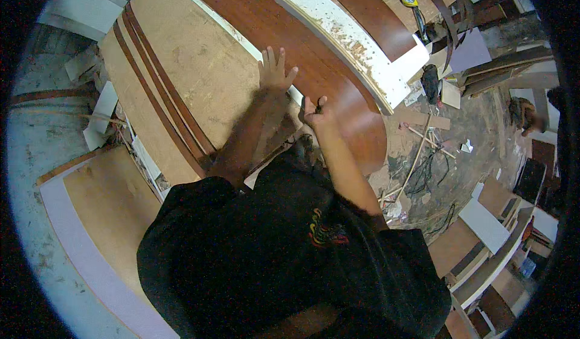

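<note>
Brown panel [338, 79] has a white board [362, 55] along its far side, dark strips [154, 73] to its left and a hammer [418, 19] toward the counter's [199, 43] far right corner. Left hand [275, 71] is spread at the panel's near edge; right hand [318, 114] is half curled there, its grip unclear. The panel lies just beyond both, reaching the counter's right edge.

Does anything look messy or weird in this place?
Yes. On the floor to the right, thin wooden sticks lie crossed near a small white scrap, like litter. Brown flecks also speckle the long white board, so it looks dirty.
</note>
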Demonstrator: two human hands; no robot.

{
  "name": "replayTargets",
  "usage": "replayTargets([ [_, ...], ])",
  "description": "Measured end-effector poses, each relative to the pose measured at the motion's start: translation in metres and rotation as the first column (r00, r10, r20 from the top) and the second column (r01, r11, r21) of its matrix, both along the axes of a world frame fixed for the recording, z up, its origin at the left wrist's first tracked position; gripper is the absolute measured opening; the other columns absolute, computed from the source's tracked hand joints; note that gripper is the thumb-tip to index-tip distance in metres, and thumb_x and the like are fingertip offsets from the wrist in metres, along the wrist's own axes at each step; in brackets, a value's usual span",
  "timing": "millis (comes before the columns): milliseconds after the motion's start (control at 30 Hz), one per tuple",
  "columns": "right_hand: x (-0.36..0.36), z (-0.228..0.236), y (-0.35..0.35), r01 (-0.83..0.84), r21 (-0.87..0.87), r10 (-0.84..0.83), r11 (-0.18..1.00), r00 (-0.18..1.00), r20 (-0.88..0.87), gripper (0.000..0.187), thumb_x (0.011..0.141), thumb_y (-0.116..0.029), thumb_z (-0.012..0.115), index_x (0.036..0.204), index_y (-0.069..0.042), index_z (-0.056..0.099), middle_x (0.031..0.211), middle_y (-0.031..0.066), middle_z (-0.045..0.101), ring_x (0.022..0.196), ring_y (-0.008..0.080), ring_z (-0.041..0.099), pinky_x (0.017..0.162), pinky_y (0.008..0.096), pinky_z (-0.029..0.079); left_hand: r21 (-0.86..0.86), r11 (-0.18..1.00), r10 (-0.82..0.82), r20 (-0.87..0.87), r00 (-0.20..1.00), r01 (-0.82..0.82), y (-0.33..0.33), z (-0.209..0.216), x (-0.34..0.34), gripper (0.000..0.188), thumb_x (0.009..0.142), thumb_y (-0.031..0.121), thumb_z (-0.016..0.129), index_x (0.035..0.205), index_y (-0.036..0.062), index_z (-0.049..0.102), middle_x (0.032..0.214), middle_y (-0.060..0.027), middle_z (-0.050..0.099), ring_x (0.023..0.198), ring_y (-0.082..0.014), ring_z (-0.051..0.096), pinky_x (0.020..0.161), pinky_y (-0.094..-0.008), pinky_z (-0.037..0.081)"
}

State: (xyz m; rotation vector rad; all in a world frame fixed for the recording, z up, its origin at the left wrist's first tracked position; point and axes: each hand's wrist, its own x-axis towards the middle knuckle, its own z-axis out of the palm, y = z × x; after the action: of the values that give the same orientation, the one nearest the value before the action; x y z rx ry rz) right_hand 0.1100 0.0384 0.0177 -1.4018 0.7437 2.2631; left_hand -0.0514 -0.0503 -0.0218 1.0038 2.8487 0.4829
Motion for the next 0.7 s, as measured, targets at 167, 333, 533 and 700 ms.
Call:
replayTargets([
  [167, -0.006, -0.016, -0.011, -0.287, 0.206, 0.320, 0.936, 0.935, -0.154, 0.043, 0.105, -0.042, 0.051, 0.112, -0.001, 0.063, 0.111, 0.0187, 0.071, 0.085, 0.0257, 0.072, 0.063, 0.0295, 0.063, -0.043, 0.995, 0.082, -0.200, 0.976, -0.093, 0.005, -0.004, -0.011, 0.074, 0.100, 0.051, 0.050, 0.162, 0.0176, 0.027, 0.168, -0.0216, 0.018, 0.155, -0.0398, 0.016, 0.122, -0.0638, 0.013],
  [333, 0.043, -0.020, -0.013, -0.432, 0.289, 0.466, 0.855, 0.883, -0.060, 0.047, 0.105, -0.039, 0.050, 0.125, 0.003, 0.059, 0.109, 0.0270, 0.070, 0.085, 0.0283, 0.072, 0.065, 0.0329, 0.064, -0.010, 0.998, 0.062, -0.173, 0.983, -0.064, 0.010, -0.001, -0.024, 0.072, 0.105, 0.050, 0.038, 0.162, 0.0082, 0.022, 0.167, -0.0279, 0.013, 0.154, -0.0452, 0.013, 0.124, -0.0587, 0.012],
  [533, 0.193, -0.047, -0.008, -0.413, 0.349, 0.337, 0.841, 0.905, 0.259, 0.038, 0.100, -0.041, 0.046, 0.104, -0.006, 0.058, 0.079, 0.0077, 0.062, 0.055, 0.0182, 0.053, 0.047, 0.0302, 0.044, -0.027, 0.995, 0.088, -0.159, 0.983, -0.094, 0.017, 0.005, -0.023, 0.070, 0.106, 0.046, 0.038, 0.161, 0.0047, 0.023, 0.165, -0.0304, 0.014, 0.153, -0.0482, 0.013, 0.123, -0.0583, 0.014],
  [700, 0.306, -0.134, -0.007, -0.214, 0.765, 0.049, 0.607, 0.971, 0.233, 0.049, 0.097, -0.047, 0.042, 0.120, -0.006, 0.056, 0.108, 0.0163, 0.064, 0.094, 0.0306, 0.064, 0.081, 0.0479, 0.055, -0.040, 0.993, 0.100, -0.159, 0.982, -0.107, 0.017, 0.008, -0.023, 0.069, 0.106, 0.044, 0.038, 0.161, 0.0051, 0.023, 0.166, -0.0301, 0.014, 0.153, -0.0486, 0.011, 0.123, -0.0588, 0.014],
])
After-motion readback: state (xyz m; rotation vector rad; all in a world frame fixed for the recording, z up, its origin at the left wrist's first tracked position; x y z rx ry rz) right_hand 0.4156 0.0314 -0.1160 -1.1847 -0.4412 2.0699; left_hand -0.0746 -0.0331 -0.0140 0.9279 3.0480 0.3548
